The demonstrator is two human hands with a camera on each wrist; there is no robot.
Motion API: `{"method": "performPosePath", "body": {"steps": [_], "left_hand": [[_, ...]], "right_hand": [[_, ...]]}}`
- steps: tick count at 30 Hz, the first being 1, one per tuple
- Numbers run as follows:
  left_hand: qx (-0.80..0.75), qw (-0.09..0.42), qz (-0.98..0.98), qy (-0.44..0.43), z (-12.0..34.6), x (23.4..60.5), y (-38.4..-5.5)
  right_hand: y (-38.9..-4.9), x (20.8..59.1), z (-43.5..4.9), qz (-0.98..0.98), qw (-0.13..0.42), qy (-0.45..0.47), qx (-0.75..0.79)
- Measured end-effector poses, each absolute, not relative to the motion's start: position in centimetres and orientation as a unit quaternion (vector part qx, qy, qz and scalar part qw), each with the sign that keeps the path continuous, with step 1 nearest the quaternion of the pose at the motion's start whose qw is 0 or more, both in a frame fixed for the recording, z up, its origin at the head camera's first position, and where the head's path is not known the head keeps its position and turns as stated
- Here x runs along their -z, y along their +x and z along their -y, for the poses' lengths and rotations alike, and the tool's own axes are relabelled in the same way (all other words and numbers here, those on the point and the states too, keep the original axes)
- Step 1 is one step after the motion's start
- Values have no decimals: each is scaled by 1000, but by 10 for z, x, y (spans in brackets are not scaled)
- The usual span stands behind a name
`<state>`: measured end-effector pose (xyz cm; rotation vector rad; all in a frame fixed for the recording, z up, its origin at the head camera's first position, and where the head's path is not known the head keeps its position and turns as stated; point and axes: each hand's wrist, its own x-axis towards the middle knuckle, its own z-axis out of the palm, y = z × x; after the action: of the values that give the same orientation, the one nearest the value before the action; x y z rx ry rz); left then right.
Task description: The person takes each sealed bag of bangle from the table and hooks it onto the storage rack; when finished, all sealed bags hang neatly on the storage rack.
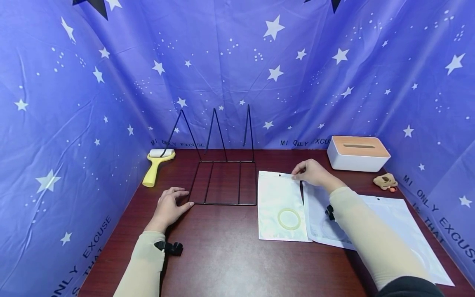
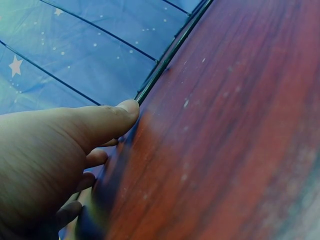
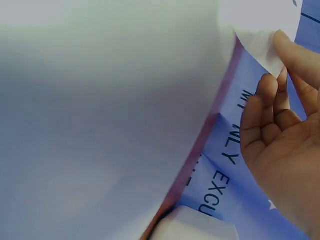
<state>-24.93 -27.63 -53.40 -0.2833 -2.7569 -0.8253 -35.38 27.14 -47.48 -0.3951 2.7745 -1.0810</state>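
In the head view, a black wire rack [image 1: 248, 204] with upright pointed loops stands on the table. My left hand [image 1: 171, 207] holds its front left corner. The left wrist view has the thumb [image 2: 129, 109] pressed on the rack's wire [image 2: 172, 47], the other fingers curled beyond it. My right hand [image 1: 315, 173] pinches the top right corner of a shiny white pouch [image 1: 276, 192], which lies right of the rack. A pale yellow ring [image 1: 279, 218] shows on the pouch's lower face. Up close, the right thumb and fingers [image 3: 287, 45] grip the pouch corner [image 3: 267, 50].
More white pouches [image 1: 397, 214] lie to the right, partly under my right forearm. A tissue box [image 1: 358, 159] with a wooden lid stands at the back right, with a small tan figure [image 1: 385, 181] nearby. Back left lies a yellow-handled roller [image 1: 152, 173]. Blue star-printed curtains [image 1: 222, 74] surround the table.
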Motion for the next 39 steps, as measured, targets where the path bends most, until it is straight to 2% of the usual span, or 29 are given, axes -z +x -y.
{"method": "performPosePath", "body": {"steps": [10,39], "left_hand": [[277,124,948,-98,276,534,-249],[283,120,947,-99,277,533,-248]], "right_hand": [[-341,457,-269,-904,46,-136,403],[-289,420,-255,-823,-71,-215,521]]}}
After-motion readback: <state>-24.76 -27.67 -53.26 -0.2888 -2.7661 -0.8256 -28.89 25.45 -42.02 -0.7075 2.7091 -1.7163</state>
